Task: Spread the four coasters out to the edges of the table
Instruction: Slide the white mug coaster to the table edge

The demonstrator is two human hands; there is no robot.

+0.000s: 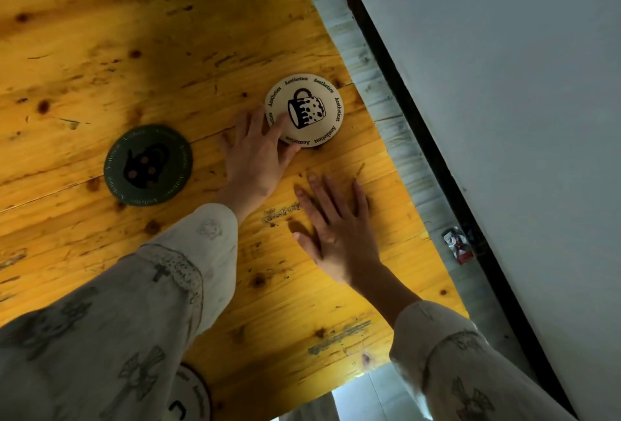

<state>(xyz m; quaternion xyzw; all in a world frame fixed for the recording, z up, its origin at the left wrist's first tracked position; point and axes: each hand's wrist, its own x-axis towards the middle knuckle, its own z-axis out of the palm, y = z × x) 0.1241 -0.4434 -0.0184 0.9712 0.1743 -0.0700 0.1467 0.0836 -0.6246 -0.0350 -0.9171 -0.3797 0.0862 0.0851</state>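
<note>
Mug coaster point(307, 108) right of teapot coaster point(148, 165), on table point(134, 34)

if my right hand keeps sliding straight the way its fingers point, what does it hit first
Probably nothing on the table. The right hand lies flat, fingers pointing up the frame; the cream coaster sits just left of that line, so it may be grazed. Otherwise bare wooden table to its edge.

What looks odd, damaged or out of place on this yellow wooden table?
Little stands out. The yellow wooden table is scuffed, with grey patches of worn finish near its right edge. A small crumpled wrapper lies off the table on the grey ledge beside it. The cream round coaster and dark green round coaster lie flat.
</note>
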